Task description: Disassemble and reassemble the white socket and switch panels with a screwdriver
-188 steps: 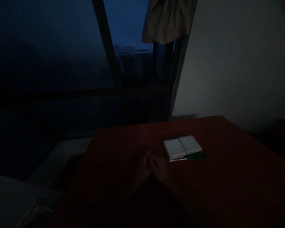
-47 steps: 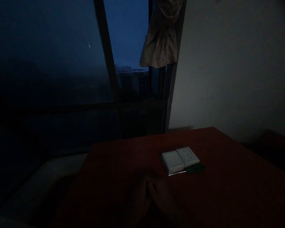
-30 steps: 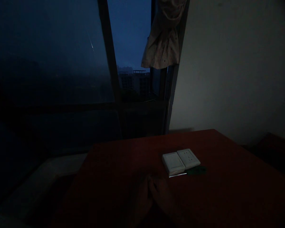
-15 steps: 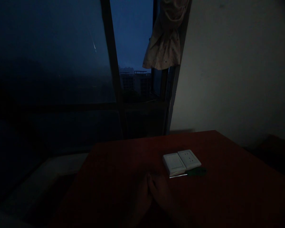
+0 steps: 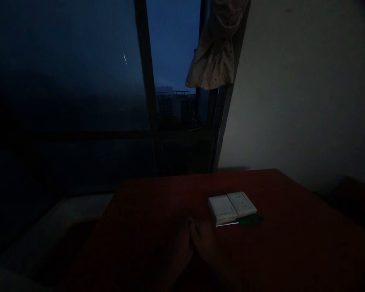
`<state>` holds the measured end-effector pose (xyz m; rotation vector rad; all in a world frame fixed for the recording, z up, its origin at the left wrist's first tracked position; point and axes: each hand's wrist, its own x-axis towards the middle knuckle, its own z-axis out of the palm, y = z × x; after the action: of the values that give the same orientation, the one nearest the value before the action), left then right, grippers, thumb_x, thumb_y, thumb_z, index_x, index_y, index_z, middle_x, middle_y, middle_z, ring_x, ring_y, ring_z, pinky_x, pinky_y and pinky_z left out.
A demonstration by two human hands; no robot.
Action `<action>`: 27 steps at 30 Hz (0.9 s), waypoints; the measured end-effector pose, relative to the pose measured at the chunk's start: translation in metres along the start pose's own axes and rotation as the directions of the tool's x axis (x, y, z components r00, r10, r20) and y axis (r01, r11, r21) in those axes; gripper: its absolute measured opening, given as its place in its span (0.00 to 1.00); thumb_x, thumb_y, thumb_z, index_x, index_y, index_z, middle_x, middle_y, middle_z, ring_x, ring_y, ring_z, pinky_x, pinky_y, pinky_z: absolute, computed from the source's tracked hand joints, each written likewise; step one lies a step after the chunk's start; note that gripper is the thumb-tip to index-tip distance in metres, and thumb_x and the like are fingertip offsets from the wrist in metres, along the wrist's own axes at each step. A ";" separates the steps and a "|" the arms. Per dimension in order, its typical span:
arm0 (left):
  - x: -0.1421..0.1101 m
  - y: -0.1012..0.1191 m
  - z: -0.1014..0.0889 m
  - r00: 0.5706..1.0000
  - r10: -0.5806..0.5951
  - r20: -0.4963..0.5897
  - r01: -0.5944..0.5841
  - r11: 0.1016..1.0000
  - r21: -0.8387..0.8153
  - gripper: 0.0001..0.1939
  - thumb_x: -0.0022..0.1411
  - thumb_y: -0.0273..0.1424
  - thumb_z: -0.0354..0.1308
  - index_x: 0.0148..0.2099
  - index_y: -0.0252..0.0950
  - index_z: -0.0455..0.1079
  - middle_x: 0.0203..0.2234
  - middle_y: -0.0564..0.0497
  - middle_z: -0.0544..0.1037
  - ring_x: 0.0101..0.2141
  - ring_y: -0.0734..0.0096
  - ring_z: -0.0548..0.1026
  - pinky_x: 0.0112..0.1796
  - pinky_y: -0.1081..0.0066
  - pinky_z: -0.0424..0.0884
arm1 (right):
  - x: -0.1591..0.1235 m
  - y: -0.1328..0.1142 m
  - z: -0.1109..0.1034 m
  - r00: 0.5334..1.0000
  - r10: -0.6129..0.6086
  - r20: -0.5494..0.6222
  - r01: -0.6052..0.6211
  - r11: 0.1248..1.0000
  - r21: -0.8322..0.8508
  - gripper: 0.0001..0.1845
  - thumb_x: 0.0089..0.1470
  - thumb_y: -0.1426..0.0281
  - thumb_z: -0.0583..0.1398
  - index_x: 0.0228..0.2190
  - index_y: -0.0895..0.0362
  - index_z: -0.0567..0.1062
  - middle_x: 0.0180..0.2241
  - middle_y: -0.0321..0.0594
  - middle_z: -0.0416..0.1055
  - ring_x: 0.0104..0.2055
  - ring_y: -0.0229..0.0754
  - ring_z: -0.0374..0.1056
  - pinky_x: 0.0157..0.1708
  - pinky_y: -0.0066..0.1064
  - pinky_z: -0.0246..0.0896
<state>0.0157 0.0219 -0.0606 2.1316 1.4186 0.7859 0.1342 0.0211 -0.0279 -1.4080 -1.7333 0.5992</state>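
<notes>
In the dim light my left hand (image 5: 181, 240) and my right hand (image 5: 204, 240) rest together on the red-brown table (image 5: 158, 194). Their fingers are folded against each other, the thumbs side by side, and I see nothing held in them. Just beyond my right hand lies a white wall switch (image 5: 222, 207). A white wall socket (image 5: 242, 204) sits against its right side. Along their near edge is a screwdriver (image 5: 250, 220), its green handle to the right and its shiny shaft pointing left. Shadow hides most of the finger detail.
Behind the table stands a dark-framed window (image 5: 153, 121) with buildings outside. A knotted curtain (image 5: 213, 65) hangs at its right side, beside a pale wall (image 5: 292, 101). A light ledge (image 5: 88, 207) runs to the left of the table.
The view has shifted very slightly. My hands stay clasped in the same place, and the switch, socket and screwdriver have not moved on the table.
</notes>
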 end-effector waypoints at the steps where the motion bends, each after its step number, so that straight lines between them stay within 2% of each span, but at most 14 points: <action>1: 0.000 0.000 0.000 1.000 0.001 -0.001 -0.001 1.000 0.000 0.24 0.58 0.24 0.47 0.56 0.34 0.69 0.54 0.38 0.71 0.55 0.55 0.69 0.57 0.56 0.62 | 0.000 0.000 0.001 1.000 0.001 -0.001 -0.001 1.000 -0.003 0.33 0.63 0.59 0.40 0.19 0.59 0.72 0.20 0.43 0.73 0.22 0.38 0.66 0.22 0.28 0.49; 11: 0.002 0.008 -0.008 0.997 0.078 -0.003 -0.078 0.997 0.025 0.22 0.59 0.25 0.48 0.55 0.36 0.69 0.51 0.41 0.74 0.52 0.55 0.72 0.55 0.55 0.65 | 0.000 -0.004 -0.003 1.000 0.010 0.006 -0.010 1.000 -0.016 0.34 0.63 0.57 0.40 0.21 0.60 0.74 0.22 0.44 0.74 0.23 0.38 0.66 0.23 0.27 0.52; 16: 0.001 0.011 -0.009 0.998 0.053 0.014 -0.053 0.999 -0.009 0.22 0.59 0.26 0.49 0.56 0.37 0.67 0.51 0.40 0.74 0.52 0.55 0.71 0.55 0.55 0.65 | -0.003 -0.007 -0.010 0.999 -0.002 0.039 0.003 1.000 -0.005 0.32 0.64 0.58 0.42 0.22 0.59 0.75 0.23 0.43 0.74 0.25 0.39 0.68 0.24 0.27 0.54; 20: 0.000 0.019 -0.015 0.997 0.042 0.062 -0.044 0.999 0.029 0.22 0.59 0.26 0.49 0.55 0.35 0.67 0.52 0.39 0.73 0.52 0.54 0.71 0.54 0.54 0.65 | -0.008 -0.010 -0.019 0.998 -0.014 0.062 0.013 1.000 0.010 0.28 0.64 0.61 0.43 0.24 0.58 0.76 0.25 0.42 0.76 0.28 0.40 0.70 0.29 0.27 0.58; 24: -0.001 0.030 -0.024 0.986 0.113 0.119 -0.121 0.991 0.061 0.19 0.62 0.28 0.48 0.55 0.38 0.67 0.51 0.43 0.74 0.50 0.58 0.72 0.52 0.58 0.67 | -0.015 -0.008 -0.039 0.999 -0.009 0.054 0.008 1.000 0.020 0.20 0.61 0.64 0.48 0.29 0.56 0.77 0.30 0.41 0.77 0.33 0.41 0.72 0.35 0.28 0.62; 27: -0.004 0.036 -0.028 0.983 0.104 0.150 -0.127 0.980 0.152 0.19 0.64 0.31 0.49 0.56 0.40 0.66 0.54 0.43 0.71 0.53 0.54 0.69 0.54 0.54 0.65 | -0.023 0.012 -0.072 0.999 0.035 -0.034 -0.035 0.999 -0.013 0.19 0.61 0.65 0.47 0.34 0.56 0.76 0.36 0.45 0.76 0.38 0.44 0.71 0.39 0.32 0.63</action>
<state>0.0194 0.0071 -0.0174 2.3595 1.3340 0.5648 0.2013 -0.0065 -0.0035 -1.4527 -1.6921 0.5797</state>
